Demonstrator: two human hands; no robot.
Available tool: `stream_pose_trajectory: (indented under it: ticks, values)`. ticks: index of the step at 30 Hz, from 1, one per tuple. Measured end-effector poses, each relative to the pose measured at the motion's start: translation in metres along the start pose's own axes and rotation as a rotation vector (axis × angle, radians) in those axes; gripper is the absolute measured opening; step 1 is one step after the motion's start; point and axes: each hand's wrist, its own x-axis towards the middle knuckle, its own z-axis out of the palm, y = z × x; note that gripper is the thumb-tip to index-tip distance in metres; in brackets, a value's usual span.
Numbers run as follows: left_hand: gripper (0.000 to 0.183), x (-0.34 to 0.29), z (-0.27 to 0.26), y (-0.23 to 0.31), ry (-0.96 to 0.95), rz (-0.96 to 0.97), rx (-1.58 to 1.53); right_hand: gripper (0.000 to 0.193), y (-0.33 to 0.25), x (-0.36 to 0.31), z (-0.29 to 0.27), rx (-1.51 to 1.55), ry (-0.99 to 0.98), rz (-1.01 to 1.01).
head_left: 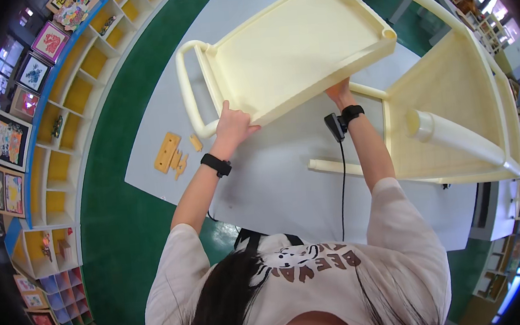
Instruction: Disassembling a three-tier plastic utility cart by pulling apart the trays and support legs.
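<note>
A cream plastic tray-like shelf (299, 37) with a raised rim is held tilted above the table. A curved tube handle (189, 95) stands out from its left end. My left hand (233, 127) grips the near left corner beside the handle's foot, thumb along the rim. Under the near long side, my right hand (340, 90) supports the shelf; its fingers are mostly hidden beneath it. To the right, a second cream plastic piece (440, 87) with a bent tube frame rests on the table, one thick leg (460, 140) sticking out toward me.
On the grey table (262, 187) lie small yellowish parts (167, 152) to the left and a cream tube (333, 167) near the middle. A small black device (334, 126) at my right wrist trails a cable. Shelving (74, 91) with framed pictures curves along the left.
</note>
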Motion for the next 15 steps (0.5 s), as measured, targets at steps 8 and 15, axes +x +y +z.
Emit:
stream_pose_trajectory:
  ticks: [8, 15]
  values:
    - [0.041, 0.007, 0.003, -0.002, -0.160, -0.111, 0.002, 0.054, 0.034, 0.028, -0.002, 0.086, 0.044, 0.108]
    - [0.030, 0.021, -0.004, -0.012, -0.165, -0.057, 0.106, 0.061, 0.041, 0.042, 0.013, 0.162, 0.063, 0.166]
